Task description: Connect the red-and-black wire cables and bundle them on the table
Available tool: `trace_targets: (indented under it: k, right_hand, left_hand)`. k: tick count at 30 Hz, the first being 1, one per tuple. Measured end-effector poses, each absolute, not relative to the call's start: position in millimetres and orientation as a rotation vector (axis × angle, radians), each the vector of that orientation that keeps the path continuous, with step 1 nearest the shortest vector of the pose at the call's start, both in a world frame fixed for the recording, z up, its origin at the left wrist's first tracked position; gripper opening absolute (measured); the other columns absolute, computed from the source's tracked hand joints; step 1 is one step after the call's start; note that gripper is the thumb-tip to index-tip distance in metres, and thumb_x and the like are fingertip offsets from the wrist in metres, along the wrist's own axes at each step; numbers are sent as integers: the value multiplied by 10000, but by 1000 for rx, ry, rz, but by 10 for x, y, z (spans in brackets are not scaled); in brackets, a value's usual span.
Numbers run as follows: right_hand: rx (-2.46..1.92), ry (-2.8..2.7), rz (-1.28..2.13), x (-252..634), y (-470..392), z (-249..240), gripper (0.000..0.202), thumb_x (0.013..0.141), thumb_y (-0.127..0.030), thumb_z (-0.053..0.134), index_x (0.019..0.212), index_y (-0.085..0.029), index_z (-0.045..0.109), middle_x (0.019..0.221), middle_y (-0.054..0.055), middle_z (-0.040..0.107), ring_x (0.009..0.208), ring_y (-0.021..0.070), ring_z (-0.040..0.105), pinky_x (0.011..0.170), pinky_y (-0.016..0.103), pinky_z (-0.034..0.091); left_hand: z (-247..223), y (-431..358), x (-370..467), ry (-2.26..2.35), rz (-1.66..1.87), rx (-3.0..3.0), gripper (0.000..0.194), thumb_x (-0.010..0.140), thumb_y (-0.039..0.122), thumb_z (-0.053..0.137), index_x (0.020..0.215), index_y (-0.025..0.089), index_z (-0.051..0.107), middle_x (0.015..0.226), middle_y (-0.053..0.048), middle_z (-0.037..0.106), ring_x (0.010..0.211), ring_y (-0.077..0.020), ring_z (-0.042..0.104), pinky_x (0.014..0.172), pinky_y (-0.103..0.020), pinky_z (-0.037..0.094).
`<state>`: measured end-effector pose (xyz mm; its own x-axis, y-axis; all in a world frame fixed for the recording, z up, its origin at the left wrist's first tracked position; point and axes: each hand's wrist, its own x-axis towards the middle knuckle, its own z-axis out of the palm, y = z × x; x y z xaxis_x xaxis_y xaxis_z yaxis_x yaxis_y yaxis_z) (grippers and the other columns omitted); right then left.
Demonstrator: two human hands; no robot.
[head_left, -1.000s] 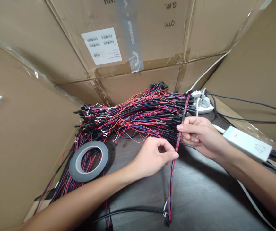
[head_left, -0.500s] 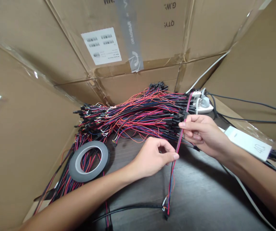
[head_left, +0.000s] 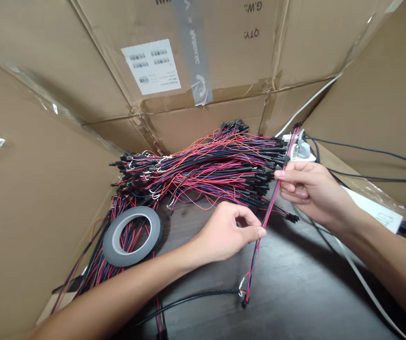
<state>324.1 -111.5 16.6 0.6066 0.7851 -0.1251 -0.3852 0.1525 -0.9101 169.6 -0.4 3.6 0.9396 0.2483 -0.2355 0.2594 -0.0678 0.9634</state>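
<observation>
- Soft, moderate light, apparently from above, leaves a pale sheen on the counter (head_left: 281, 288).
- Diffuse shadows darken it beneath the hands (head_left: 222, 232).
- Glints dot the clear tape (head_left: 54, 108).
- Small print on the label (head_left: 151, 67) blurs; the wire bundle (head_left: 271, 204) reads clearly.
- Wide-angle distortion stretches the edges.

1. wire harness (head_left: 271, 204): slim, red, blue and black strands, pinched between thumb and finger of the left hand (head_left: 226, 231) at mid-length and of the right hand (head_left: 312, 189) higher up.
2. it runs nearly straight, slanting up to the right across the dark tabletop (head_left: 277, 283), in front of the wire pile's right end.
3. its lower end has a black connector (head_left: 245, 302) beside white and orange wires.
</observation>
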Motion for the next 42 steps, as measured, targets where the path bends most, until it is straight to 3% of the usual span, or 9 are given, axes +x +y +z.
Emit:
trace_targets:
  k: [6, 15, 26, 39, 42]
  right_hand:
    - [-1135, -440, 837, 3290, -1108, 145, 375, 585, -205, 861, 435, -154, 521, 426, -32, 458, 346, 8, 259, 368, 213, 104]
    - [-1130, -423, 812, 3357, -1133, 158, 359, 576, -171, 854, 440, -165, 521, 437, -37, 419, 361, 18, 225, 367, 229, 66]
    - [-1106, -365, 782, 3406, -1158, 191, 318, 612, -106, 799, 454, -147, 526, 451, -31, 429, 369, 7, 251, 345, 192, 106]
    - [-1074, -333, 782, 3463, -1192, 215, 288, 685, -56, 714, 467, -130, 540, 448, -26, 435, 371, 4, 268, 330, 167, 146]
    - [-1076, -336, 769, 3477, -1183, 205, 285, 648, -65, 723, 453, -129, 525, 435, -32, 429, 354, 2, 266, 311, 146, 161]
  left_hand:
    - [8, -12, 1691, 385, -32, 1656, 257, 626, 330, 799, 575, 143, 630, 553, 39, 549, 529, -79, 431, 573, -227, 372]
    - [14, -15, 1686, 373, -56, 1676, 126, 667, 175, 727, 586, 140, 636, 556, 52, 549, 523, -70, 430, 590, -220, 379]
    - [13, -29, 1688, 371, -72, 1670, 122, 676, 143, 708, 580, 139, 633, 550, 49, 551, 524, -71, 441, 581, -216, 383]
    - [-7, -39, 1688, 371, -116, 1637, 131, 682, 190, 718, 602, 130, 633, 570, 36, 564, 538, -70, 447, 561, -215, 359]
    - [-9, -45, 1683, 364, -122, 1633, 144, 671, 217, 727, 604, 128, 636, 570, 33, 564, 538, -71, 448, 558, -216, 356]
